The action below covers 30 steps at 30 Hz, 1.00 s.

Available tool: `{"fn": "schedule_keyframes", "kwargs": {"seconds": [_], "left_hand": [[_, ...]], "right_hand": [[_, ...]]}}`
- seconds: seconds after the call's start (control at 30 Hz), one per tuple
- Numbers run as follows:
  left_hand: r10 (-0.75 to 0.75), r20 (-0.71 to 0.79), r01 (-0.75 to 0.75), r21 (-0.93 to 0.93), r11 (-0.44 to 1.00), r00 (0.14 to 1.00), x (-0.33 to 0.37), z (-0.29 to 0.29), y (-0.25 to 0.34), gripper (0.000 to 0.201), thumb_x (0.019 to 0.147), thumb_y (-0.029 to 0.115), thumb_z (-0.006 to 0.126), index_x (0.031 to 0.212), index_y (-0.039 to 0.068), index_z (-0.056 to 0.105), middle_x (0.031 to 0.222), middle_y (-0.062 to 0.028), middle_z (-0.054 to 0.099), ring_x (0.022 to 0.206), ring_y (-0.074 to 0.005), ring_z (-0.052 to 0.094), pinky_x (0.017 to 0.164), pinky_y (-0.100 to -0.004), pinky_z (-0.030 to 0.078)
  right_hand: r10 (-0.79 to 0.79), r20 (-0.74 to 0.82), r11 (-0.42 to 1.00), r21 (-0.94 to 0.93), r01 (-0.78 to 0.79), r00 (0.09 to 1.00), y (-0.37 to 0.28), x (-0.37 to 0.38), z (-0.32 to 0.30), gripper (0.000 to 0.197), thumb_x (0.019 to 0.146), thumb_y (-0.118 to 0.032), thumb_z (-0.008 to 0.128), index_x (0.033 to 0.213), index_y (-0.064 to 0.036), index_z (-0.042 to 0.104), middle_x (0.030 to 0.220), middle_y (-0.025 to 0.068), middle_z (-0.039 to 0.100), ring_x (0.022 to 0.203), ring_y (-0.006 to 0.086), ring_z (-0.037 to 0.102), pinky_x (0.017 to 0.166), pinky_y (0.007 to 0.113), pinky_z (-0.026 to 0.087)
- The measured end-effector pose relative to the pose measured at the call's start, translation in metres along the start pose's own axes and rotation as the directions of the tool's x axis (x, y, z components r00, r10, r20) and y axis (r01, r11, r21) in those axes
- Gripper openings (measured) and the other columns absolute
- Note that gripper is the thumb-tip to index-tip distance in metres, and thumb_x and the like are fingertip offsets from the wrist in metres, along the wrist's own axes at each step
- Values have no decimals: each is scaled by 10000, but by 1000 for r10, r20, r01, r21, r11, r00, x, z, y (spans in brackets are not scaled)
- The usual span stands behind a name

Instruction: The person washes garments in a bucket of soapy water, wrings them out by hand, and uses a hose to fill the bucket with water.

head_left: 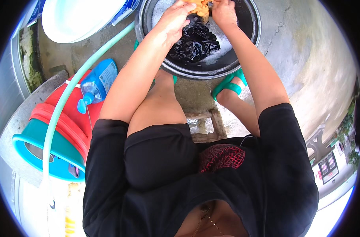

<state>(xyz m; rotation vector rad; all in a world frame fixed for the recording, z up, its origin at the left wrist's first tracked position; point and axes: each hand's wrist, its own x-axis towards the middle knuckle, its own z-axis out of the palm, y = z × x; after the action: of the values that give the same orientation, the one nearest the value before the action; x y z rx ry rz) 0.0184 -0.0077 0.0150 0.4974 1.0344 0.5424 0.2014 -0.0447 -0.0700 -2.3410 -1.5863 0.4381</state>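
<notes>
A bunched orange cloth [203, 8] hangs between my two hands at the top edge of the view, over a dark round basin [207, 74]. My left hand [176, 17] pinches its left side, thumb pointing down toward the water. On the other side, my right hand [224, 14] is closed on the cloth, its fingertips partly cut off by the view's edge. Below them, a soaked black garment [195, 41] lies crumpled in the basin among white suds [224, 49].
A white tub [79, 19] stands at upper left. A pale green hose [75, 81] curves past a blue pump bottle [101, 79], which lies on a red basin [63, 94] beside a teal basin [49, 132]. Behind my green sandals [231, 87] is a wooden stool [217, 124].
</notes>
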Motion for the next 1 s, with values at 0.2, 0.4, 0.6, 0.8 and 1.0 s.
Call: {"fn": "schedule_keyframes", "kwargs": {"seconds": [0.2,0.4,0.6,0.8,1.0], "left_hand": [[-76,-36,72,-110,991,996,16,-29,-33,633,945,185,618,1513,67,367,1510,-146,405,1364,-343,408,1068,-507,431],[-195,118,220,-265,939,974,23,-51,-21,346,975,360,576,1159,74,640,1067,-83,689,987,-225,666,869,-429,552],[-118,194,190,-412,891,974,13,-44,-29,251,1006,294,564,1095,71,638,986,-103,693,856,-233,687,745,-375,584],[-44,15,43,43,998,999,-8,9,-5,284,1038,282,545,1199,63,624,1122,-78,672,1036,-186,654,894,-327,525],[69,-116,-51,153,987,991,-5,-27,-10,713,956,294,648,1490,-52,327,1526,-208,397,1378,-356,421,1095,-503,407]], "right_hand": [[-15,266,1000,-17,20,964,36,-22,17,532,886,-382,665,1367,-183,556,1248,233,619,1175,383,594,1042,445,442],[-299,151,806,569,165,942,-108,-69,-81,378,891,-379,602,1020,-38,703,1028,179,671,957,385,658,847,446,531],[-312,-90,870,372,323,946,-130,-88,-76,315,925,-365,639,786,-85,671,702,196,634,668,391,648,626,459,529],[105,282,994,7,-112,954,-40,-18,-38,325,984,-317,536,1097,-40,664,1023,232,662,946,417,642,813,497,532],[65,-268,984,-143,-106,961,-4,-18,-11,327,913,-252,634,1216,-134,605,1180,193,618,1007,446,621,930,461,518]]}}
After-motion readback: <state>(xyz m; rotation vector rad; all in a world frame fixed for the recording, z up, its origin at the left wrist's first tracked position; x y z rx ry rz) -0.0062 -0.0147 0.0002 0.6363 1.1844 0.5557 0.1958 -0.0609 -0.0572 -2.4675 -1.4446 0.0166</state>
